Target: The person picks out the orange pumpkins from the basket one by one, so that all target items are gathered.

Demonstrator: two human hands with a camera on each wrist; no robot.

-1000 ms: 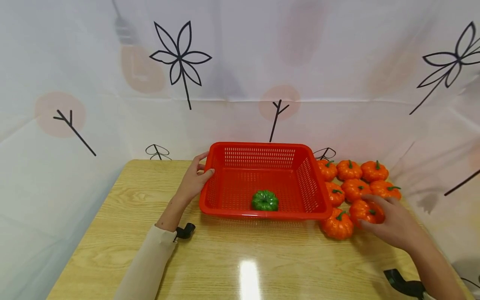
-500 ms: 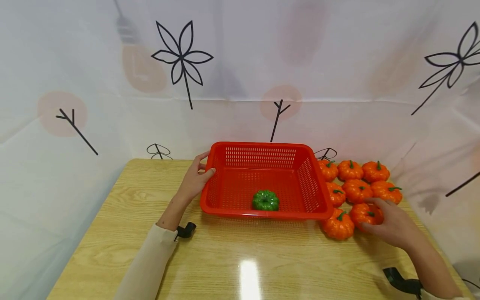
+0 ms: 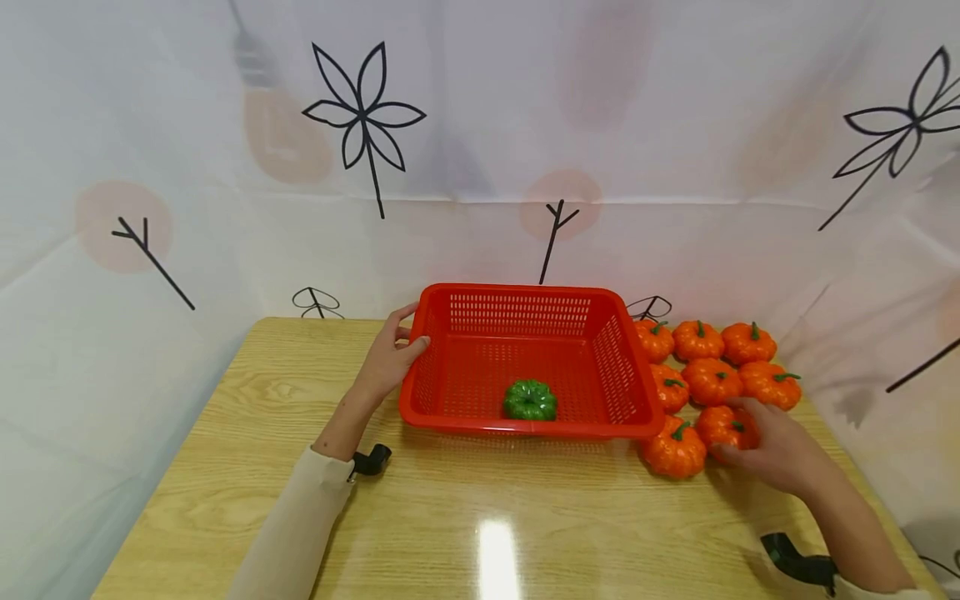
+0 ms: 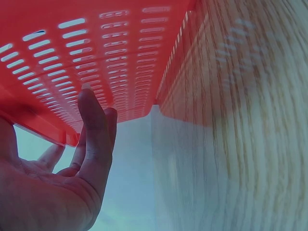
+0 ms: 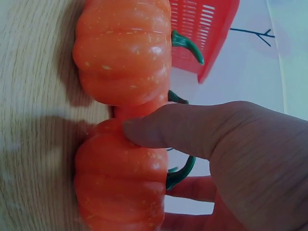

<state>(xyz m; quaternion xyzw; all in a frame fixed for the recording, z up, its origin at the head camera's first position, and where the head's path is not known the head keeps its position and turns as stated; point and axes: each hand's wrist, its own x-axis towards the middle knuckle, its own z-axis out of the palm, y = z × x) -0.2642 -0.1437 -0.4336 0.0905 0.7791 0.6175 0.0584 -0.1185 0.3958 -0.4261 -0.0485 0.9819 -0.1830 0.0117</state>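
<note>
A red plastic basket (image 3: 517, 428) with slotted walls stands at the table's back. My left hand (image 3: 384, 362) grips its left end, thumb over the rim; the left wrist view shows fingers (image 4: 94, 139) against the outer wall. Inside lies a small green, ribbed pumpkin-like vegetable (image 3: 530, 401), near the front wall. To the right, my right hand (image 3: 780, 446) holds an orange pumpkin (image 3: 722, 427), which sits on the table in the front row. In the right wrist view the thumb (image 5: 159, 127) presses this pumpkin's near side; its other fingers are partly hidden behind.
Several more orange pumpkins (image 3: 712, 381) with green stems stand in rows along the basket's right side. One pumpkin (image 3: 675, 450) sits between the held one and the basket. A patterned white cloth (image 3: 480, 242) hangs behind the wooden table (image 3: 420, 525).
My right hand has moved slightly left and settled the pumpkin, which was tilted a second ago and now stands more level. The left hand and basket stay put.
</note>
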